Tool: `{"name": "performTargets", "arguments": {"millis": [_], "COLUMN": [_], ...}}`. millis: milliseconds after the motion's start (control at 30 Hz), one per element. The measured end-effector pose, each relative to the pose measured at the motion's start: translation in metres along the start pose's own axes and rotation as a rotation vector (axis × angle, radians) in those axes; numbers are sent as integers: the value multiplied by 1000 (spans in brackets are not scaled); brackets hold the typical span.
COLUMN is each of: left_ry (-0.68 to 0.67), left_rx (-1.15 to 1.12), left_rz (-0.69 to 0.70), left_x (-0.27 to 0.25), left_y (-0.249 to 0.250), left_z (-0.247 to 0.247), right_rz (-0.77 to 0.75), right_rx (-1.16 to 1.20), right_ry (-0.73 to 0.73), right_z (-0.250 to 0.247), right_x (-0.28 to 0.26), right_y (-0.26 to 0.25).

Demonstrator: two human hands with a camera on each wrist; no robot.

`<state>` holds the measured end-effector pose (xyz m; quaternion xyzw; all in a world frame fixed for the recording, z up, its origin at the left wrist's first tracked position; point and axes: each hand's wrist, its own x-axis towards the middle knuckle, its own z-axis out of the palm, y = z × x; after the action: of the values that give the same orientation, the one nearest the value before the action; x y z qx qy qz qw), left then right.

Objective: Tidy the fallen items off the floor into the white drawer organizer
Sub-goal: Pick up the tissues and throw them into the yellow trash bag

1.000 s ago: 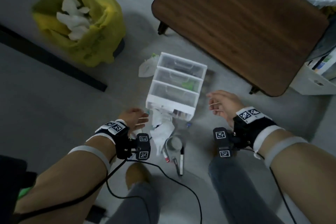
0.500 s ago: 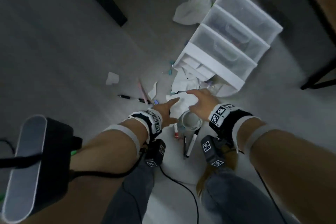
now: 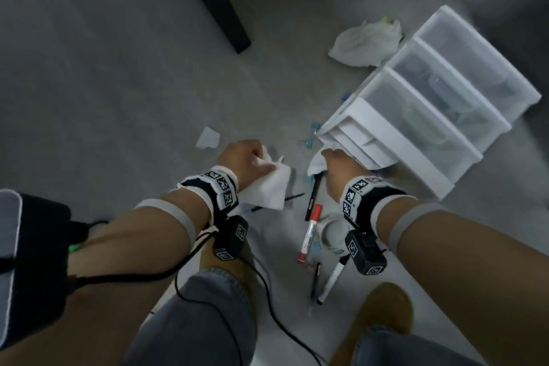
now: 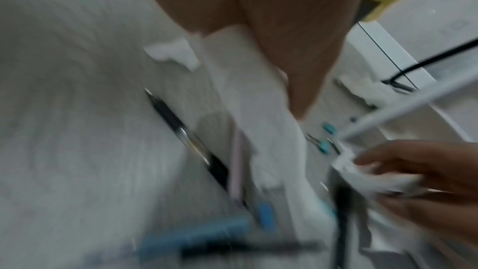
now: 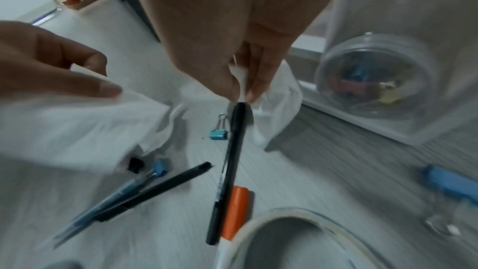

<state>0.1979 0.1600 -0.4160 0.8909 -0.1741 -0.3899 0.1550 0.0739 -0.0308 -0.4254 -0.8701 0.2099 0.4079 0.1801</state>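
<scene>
**Two hands, two tissues**

Both hands work the floor (image 3: 104,83) litter. The left hand (image 3: 242,159) grips a white tissue (image 3: 269,187); the right hand (image 3: 337,168) pinches a second tissue (image 5: 280,99) beside the toppled white drawer organizer (image 3: 416,134). Near them lie a black pen (image 5: 230,165), an orange-capped marker (image 3: 310,229) and a teal binder clip (image 5: 219,132).

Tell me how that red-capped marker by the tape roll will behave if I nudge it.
The marker is round and lies flat on the smooth floor, so it will probably roll. It looks stiff and light. It touches the tape roll, which may block it.
</scene>
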Motion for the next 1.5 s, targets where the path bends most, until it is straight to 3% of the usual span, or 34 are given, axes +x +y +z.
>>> {"name": "performTargets", "arguments": {"millis": [100, 200, 300, 433, 567, 733, 833, 967, 1100, 1233, 1333, 1400, 1500], "left_ry": [140, 284, 398, 321, 229, 186, 247, 332, 322, 238, 209, 153, 137], "left_rx": [20, -104, -170, -159, -115, 43, -17, -278, -485, -672, -810, -782, -615], "left_rz": [-49, -100, -198, -211, -249, -244, -255, -239, -190, -107, -65, -17, 65], "left_x": [10, 16, 24, 35, 43, 58, 67, 78, 85, 100, 125, 139, 146], "left_y": [-25, -42, -64, -82, -101, -98, -89, -54, 6, 57, 64, 58, 43], "left_z": [-24, -32, -35, -25, -18, -25, -35, -59, -98, -130, -128, -112, -87], "right_rz": [-146, -322, -437, -438, -454, -402, -393, -354, -235, -92, -9, 16, 15], "right_rx": [59, -171, -313, -198, -208, -246, -185, -44, 23, -101, -273, -506, -630], "right_ry": [149, 259, 258, 42, 21, -27, -43, 67, 160, 219, 71, 23, -18], "right_z": [-4, -15, -14, 2, 19, 20, -6, -89, -186, -240, -241, -234, -223], "right_x": [10, 16, 24, 31, 52, 57, 52, 37, 31, 47, 73, 75, 84], "right_y": [-18, -41, -67, -73, -74, -75, -85, -104, -107, -76, -54, -47, -39]}}
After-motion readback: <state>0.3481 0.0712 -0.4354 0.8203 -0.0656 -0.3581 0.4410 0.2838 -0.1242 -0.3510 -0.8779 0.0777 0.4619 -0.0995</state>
